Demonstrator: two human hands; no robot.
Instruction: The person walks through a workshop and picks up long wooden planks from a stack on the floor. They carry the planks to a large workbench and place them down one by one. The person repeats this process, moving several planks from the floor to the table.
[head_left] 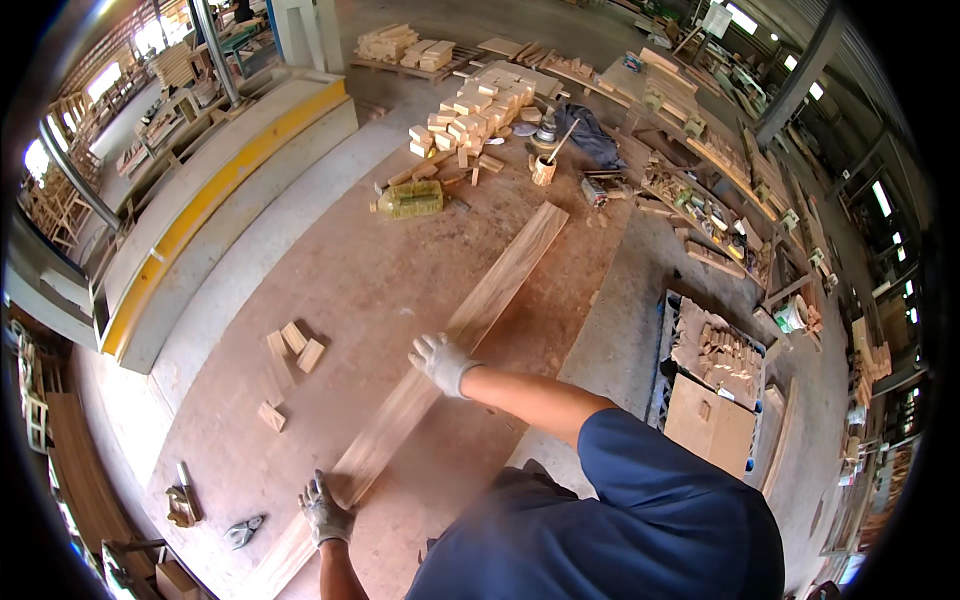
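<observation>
A long, flat wooden board [505,270] runs diagonally across the brown tabletop, from the lower left toward the far middle. My right hand [443,365], in a pale glove, lies across the board's middle with its fingers spread. Nearer to me, my left hand [327,510], also gloved, rests over the board's lower part, fingers apart. Both palms are turned away from view, so their contact with the wood is partly hidden. Left of the board lie several small wood blocks [310,354]. Pliers [244,531] and a small hand plane [183,503] sit near my left hand.
Stacked wood blocks [470,118] fill the table's far end, near a yellowish plastic bottle [411,199] and a wooden cup holding a stick [544,171]. A blue pallet with cardboard [705,425] stands at right. A yellow-striped barrier [210,215] borders the left.
</observation>
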